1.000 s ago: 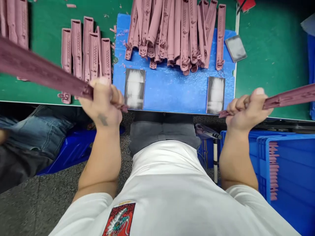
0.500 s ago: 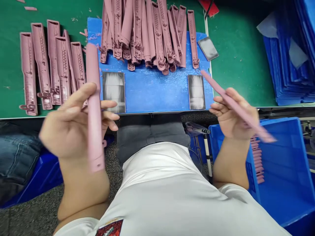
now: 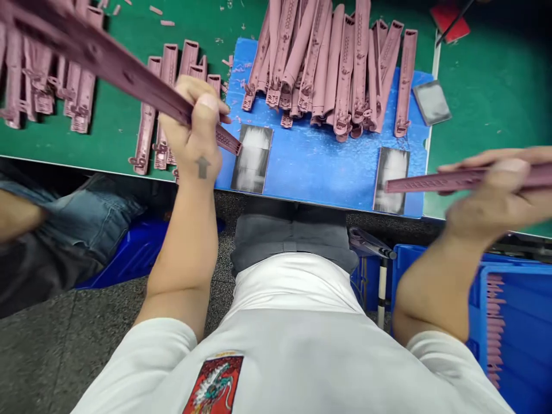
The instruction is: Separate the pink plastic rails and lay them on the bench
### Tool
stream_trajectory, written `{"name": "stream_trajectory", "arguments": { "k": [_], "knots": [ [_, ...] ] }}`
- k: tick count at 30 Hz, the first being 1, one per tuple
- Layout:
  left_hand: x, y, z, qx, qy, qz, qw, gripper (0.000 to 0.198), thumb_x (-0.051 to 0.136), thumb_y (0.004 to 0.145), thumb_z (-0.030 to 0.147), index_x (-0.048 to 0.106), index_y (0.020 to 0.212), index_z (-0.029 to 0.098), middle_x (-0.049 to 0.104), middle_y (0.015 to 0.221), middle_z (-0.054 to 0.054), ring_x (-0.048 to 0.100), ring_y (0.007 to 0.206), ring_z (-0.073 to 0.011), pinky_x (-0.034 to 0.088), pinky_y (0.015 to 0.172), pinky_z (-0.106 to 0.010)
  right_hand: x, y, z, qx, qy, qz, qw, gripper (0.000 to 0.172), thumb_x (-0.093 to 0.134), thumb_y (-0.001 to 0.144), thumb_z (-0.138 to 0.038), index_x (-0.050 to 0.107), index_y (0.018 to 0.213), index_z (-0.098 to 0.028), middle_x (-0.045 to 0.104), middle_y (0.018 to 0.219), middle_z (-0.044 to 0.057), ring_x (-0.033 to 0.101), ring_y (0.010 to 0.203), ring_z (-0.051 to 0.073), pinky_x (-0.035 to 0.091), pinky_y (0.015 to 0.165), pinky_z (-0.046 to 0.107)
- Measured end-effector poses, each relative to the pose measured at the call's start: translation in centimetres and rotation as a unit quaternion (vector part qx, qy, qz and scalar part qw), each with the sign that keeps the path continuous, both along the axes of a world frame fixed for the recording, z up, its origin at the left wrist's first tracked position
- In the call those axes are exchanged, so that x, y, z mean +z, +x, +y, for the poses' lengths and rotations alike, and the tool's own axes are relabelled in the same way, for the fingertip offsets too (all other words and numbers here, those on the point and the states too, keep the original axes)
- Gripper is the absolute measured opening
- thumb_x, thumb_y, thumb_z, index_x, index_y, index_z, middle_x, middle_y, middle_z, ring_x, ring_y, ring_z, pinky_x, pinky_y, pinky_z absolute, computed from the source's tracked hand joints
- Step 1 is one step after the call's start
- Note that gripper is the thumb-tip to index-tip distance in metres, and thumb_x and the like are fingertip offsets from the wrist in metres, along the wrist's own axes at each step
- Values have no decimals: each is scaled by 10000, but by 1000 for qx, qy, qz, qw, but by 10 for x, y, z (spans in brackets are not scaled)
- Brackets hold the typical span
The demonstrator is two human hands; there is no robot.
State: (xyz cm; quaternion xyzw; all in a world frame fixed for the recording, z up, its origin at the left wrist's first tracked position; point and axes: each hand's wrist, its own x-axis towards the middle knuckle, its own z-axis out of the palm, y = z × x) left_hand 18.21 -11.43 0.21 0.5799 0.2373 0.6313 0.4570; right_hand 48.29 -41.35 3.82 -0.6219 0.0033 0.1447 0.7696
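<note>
My left hand [image 3: 196, 135] is closed round a long dusty-pink plastic strip [image 3: 99, 60] that slants up to the far left, over the table's front edge. My right hand [image 3: 495, 195] grips a second pink strip [image 3: 431, 184], held nearly level off the table's right front; its fingers are blurred by motion. A heap of the same pink strips [image 3: 332, 75] lies on a blue corrugated board [image 3: 319, 167]. More strips [image 3: 170, 86] lie in rows on the green table [image 3: 483, 103] to the left.
Two grey pads [image 3: 252, 158] sit on the blue board, a third [image 3: 431, 102] at its right corner. A blue crate [image 3: 517, 322] with pink strips stands low right. Another person's jeans-clad leg [image 3: 77, 224] is at the left. A red object [image 3: 451, 20] lies far right.
Both hands were loosely open with the strips turning in them; now each grips its strip. The left strip has swung up to the far left, the right one to level, and the view shifted.
</note>
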Motion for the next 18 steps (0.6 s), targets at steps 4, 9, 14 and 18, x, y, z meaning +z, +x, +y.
{"name": "stream_trajectory", "arguments": {
  "k": [4, 9, 14, 18],
  "knots": [
    [-3, 28, 5, -66, -143, -36, 987, 630, 734, 1196, 206, 396, 666, 241, 275, 531, 90, 208, 423, -83, 235, 454, -270, -16, -1, 35, 22, 32, -308, 951, 235, 740, 1066, -306, 604, 876, -283, 587, 768, -39, 733, 686, 177, 682, 646, 348],
    [4, 28, -17, -21, -163, -71, 984, 667, 704, 1165, 405, 285, 668, 256, 128, 582, 87, 95, 435, -62, 114, 418, -222, -23, 1, 44, 138, 45, -224, 964, 633, 648, 1036, -785, 338, 735, -321, 196, 569, -101, 188, 439, 118, 286, 380, 299],
    [1, 24, -13, 41, -230, -75, 970, 668, 755, 1061, 386, 215, 683, 272, 76, 649, 87, 42, 477, -53, 126, 402, -200, -24, 23, 33, 69, 35, -182, 980, 735, 642, 1095, -810, 208, 767, -315, 50, 595, -132, 26, 468, 97, 118, 399, 296],
    [-7, 38, 8, 19, -181, -111, 977, 461, 404, 1168, 131, 280, 741, 254, 129, 690, 46, 93, 499, -82, 171, 402, -204, -30, 54, 55, -18, 50, -170, 984, 675, 356, 1196, -865, 149, 819, -344, 40, 618, -125, -10, 541, 135, 92, 408, 320]
  ]
}}
